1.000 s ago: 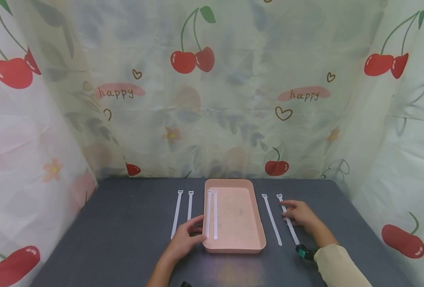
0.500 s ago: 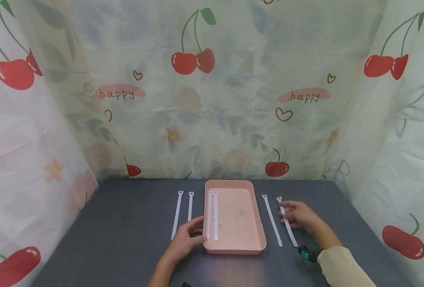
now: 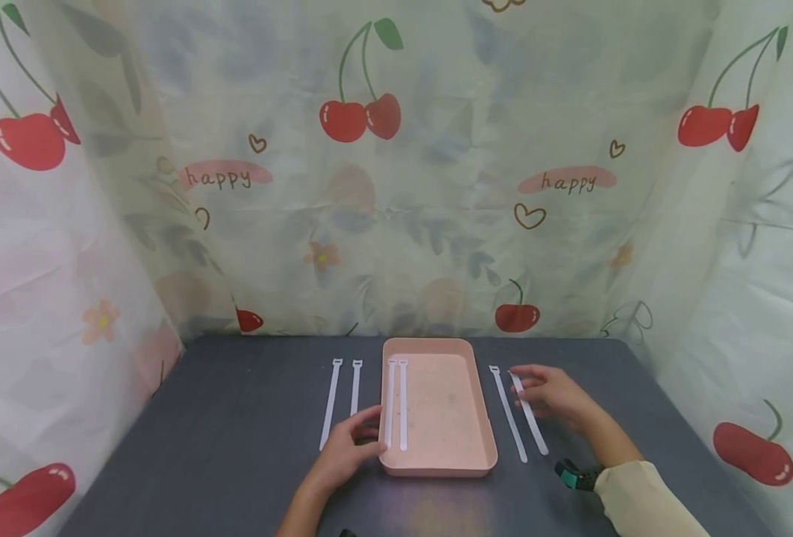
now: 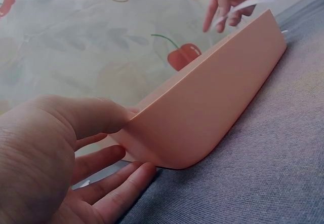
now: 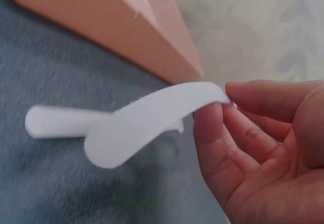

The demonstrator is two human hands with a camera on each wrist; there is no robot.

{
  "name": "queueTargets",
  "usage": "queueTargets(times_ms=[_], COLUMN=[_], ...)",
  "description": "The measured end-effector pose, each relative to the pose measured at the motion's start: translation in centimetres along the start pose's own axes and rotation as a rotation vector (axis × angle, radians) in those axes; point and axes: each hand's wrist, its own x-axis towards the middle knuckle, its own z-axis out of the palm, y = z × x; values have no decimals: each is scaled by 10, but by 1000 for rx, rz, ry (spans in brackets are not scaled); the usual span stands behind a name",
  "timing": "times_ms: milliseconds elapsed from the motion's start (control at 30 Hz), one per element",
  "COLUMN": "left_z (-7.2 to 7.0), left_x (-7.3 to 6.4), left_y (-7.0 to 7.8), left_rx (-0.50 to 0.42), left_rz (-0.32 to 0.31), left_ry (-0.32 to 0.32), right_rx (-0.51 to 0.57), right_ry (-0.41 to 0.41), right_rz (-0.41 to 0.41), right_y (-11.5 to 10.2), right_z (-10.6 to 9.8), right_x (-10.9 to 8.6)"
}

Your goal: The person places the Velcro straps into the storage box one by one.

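My right hand (image 3: 559, 395) pinches a white cable tie (image 5: 152, 117) near its slotted head, between thumb and fingertips. The tie's rounded tail bends down in the right wrist view, above a second white cable tie (image 3: 509, 419) on the table. At the left side of the pink tray (image 3: 439, 471), my left hand (image 3: 342, 451) rests its thumb at the rim, near the front corner. Its other fingers (image 4: 134, 181) extend loosely along the outer wall. Two white cable ties (image 3: 403, 406) lie side by side at the tray's left.
Left of the tray, two more cable ties lie on the dark table (image 3: 235, 447): one in full sight (image 3: 331, 403), the other partly hidden by my left hand (image 3: 356, 384). A cherry-printed curtain (image 3: 430, 246) rises behind the table and along both sides.
My right hand has lifted the outer right cable tie and shifted it slightly left, toward the other tie. My left hand and the tray have stayed in place.
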Motion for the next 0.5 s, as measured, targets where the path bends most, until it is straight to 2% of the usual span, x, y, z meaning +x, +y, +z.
queueTargets(times_ms=[300, 500], left_z=[0, 1], left_x=[1, 10], left_y=[-2, -28], left_rx=[1, -4], left_rz=[-2, 2], left_ry=[0, 14], right_rx=[69, 108], right_ry=[-47, -79], right_rz=[-61, -98], right_y=[-25, -40], right_z=[7, 14], right_x=[1, 4])
